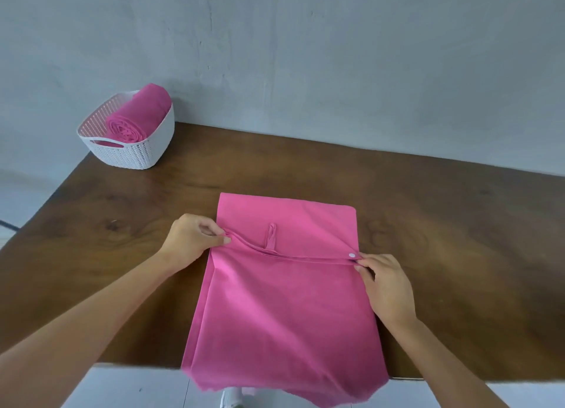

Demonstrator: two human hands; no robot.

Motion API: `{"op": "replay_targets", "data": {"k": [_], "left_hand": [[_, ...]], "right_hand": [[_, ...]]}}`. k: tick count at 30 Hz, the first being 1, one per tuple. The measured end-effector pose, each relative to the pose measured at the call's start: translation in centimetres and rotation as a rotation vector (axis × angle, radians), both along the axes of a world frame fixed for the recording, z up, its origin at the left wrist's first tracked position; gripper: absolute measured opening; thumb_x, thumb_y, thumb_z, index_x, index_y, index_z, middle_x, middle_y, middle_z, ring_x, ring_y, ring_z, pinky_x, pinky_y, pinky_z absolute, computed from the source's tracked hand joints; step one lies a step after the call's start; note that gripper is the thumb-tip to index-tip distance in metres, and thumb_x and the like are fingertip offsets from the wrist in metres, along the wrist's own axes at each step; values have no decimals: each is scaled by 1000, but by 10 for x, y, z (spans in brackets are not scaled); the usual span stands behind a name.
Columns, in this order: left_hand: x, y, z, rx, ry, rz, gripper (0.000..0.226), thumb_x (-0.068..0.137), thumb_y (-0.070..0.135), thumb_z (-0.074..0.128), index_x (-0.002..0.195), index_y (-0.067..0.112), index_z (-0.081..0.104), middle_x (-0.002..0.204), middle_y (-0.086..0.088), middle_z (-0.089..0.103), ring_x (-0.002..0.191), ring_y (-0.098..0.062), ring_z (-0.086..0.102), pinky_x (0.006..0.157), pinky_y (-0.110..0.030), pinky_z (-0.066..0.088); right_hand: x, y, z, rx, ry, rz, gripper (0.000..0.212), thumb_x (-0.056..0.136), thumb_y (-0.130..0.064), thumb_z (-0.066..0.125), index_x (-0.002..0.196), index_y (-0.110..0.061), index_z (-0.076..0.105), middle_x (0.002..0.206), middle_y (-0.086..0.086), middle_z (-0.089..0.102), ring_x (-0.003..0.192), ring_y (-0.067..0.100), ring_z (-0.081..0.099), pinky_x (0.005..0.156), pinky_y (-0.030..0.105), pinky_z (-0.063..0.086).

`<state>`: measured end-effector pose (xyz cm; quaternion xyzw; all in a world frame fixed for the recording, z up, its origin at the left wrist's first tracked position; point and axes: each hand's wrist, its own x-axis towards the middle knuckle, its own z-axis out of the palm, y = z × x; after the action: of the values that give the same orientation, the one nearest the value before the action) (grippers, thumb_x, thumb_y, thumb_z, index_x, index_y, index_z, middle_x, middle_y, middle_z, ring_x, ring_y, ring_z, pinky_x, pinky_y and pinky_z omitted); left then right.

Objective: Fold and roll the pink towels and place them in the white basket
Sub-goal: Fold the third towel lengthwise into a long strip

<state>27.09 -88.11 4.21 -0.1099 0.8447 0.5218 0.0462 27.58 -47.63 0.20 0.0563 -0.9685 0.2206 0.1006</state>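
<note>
Folding step in hand: flat pink fabric towel (284, 300) laid at centre; doubled edge pinched at 9 o'clock by left hand (191, 239), at 3 o'clock by right hand (386, 285). Next, as judged: edges aligned, towel rolled, carried to white perforated plastic basket (134, 156) at 10 o'clock.

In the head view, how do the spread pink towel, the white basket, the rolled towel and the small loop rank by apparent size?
Largest to smallest:
1. spread pink towel, though it is nearest the camera
2. white basket, farther away
3. rolled towel, partly hidden inside the basket
4. loop
</note>
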Motion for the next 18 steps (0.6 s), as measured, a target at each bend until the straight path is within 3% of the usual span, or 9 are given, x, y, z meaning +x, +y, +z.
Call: {"op": "replay_targets", "data": {"k": [3,9,13,15,18], "left_hand": [[37,17,2,12,-12,21,14,71,18,92,74,13,80,81,5,78,79,-10,73,70,-12,52],[113,51,4,-27,-23,60,14,69,18,93,71,15,79,77,7,77,77,-9,72,65,-7,48],[160,70,2,8,-52,88,14,70,13,92,73,9,79,80,1,78,81,-16,74,71,-16,56],[180,80,2,43,-59,108,14,71,11,91,73,7,78,78,-1,77,78,-19,75,67,-20,58],[210,92,1,-75,-42,79,13,71,14,91,70,10,79,68,7,74,59,-6,67,58,-12,48]], "right_hand": [[31,17,0,-26,11,20,20,92,-18,71,108,-28,78,110,-19,71,103,1,55,75,7,36],[100,51,-8,-61,48,56,18,92,-16,70,105,-26,79,109,-21,72,98,6,59,75,22,49],[142,71,-9,-89,62,82,18,92,-13,71,103,-25,79,107,-23,72,98,3,56,78,16,44],[160,78,-7,-109,77,108,17,90,-12,73,99,-25,80,106,-22,72,97,6,57,79,14,42],[185,87,-4,-137,45,78,13,90,-18,74,93,-29,80,104,-27,71,96,1,55,74,8,41]]}}
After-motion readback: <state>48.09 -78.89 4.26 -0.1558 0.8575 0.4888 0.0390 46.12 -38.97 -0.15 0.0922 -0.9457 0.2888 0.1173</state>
